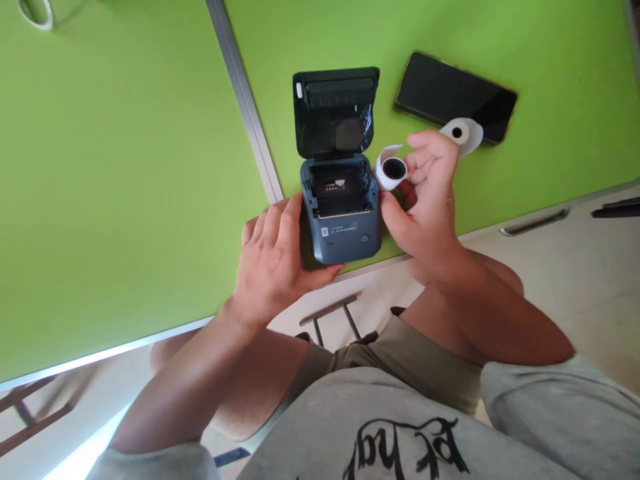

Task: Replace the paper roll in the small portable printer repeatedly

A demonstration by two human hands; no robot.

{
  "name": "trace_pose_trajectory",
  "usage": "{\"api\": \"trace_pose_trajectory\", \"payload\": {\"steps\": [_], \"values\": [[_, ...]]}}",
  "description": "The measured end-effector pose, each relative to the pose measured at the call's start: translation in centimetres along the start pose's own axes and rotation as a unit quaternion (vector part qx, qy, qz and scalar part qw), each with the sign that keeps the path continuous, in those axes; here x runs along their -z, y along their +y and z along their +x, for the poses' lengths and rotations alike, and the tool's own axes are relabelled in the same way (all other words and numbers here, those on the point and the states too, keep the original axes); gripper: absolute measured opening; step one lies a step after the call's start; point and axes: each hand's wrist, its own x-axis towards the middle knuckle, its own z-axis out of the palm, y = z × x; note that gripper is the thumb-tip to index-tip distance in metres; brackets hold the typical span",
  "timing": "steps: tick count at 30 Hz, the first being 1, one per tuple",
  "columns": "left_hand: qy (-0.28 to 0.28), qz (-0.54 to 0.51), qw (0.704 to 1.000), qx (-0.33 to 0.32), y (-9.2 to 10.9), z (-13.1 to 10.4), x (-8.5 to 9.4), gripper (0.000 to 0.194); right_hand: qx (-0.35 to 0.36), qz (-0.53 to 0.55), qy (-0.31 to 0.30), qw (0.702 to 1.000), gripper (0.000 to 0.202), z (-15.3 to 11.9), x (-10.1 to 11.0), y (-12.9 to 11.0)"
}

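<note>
A small blue-grey label printer (345, 240) stands on the green table with its dark lid (336, 113) tipped back. Its paper compartment lies exposed and has no roll in it. My left hand (273, 260) grips the printer's left side, the thumb along its front edge. Just right of the compartment, my right hand (430, 193) holds a white paper roll (384, 179) between thumb and fingers, a loose end of paper sticking up. The roll's dark hollow core faces up. A second white roll (465, 133) sits just beyond my right fingers, overlapping the phone's lower edge.
A black phone (455, 93) lies at the back right of the table (125, 167). A metal strip (245, 100) runs across the tabletop left of the printer. At the far upper left is a white ring (37, 17). A drawer handle (534, 223) shows below the right edge.
</note>
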Motion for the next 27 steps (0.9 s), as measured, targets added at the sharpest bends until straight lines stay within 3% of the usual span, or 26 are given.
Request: {"api": "trace_pose_trajectory", "payload": {"steps": [8, 13, 18, 27], "values": [[0.013, 0.015, 1.000, -0.017, 0.00, 0.01, -0.04, 0.107, 0.009, -0.040, 0.018, 0.999, 0.031, 0.36, 0.01, -0.28], [0.001, -0.002, 1.000, -0.005, -0.04, -0.01, 0.07, 0.107, 0.037, -0.078, 0.013, 0.996, 0.033, 0.65, 0.06, 0.05], [-0.002, -0.010, 1.000, -0.002, -0.13, -0.04, 0.05, 0.106, 0.014, -0.024, 0.016, 0.999, 0.050, 0.60, -0.28, 0.23], [0.033, 0.022, 0.998, -0.046, -0.26, 0.04, 0.02, 0.101, 0.026, -0.061, 0.036, 0.997, 0.031, 0.80, -0.83, 0.21]]}}
